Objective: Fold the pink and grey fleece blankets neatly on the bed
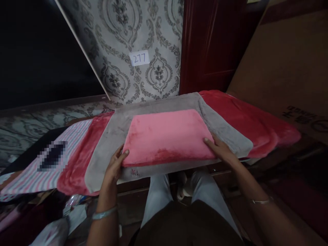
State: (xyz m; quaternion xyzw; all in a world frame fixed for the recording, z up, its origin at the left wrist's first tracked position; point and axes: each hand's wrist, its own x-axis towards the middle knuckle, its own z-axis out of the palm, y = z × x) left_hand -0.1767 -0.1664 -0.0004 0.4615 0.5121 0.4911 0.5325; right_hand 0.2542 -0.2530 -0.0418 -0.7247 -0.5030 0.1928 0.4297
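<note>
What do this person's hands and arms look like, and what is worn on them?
Both forearms are bare, with no sleeves or gloves in view. The left hand has a pale, light-coloured bangle at the wrist. The right hand has a thin silvery bangle further up the wrist.

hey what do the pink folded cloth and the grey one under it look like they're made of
Pink folded cloth: seemingly plush fleece or microfibre, with soft matte nap and shaded brush marks. Grey cloth: likely the same fuzzy fleece, with rounded, thick edges. Exact fibre can't be told.
</note>
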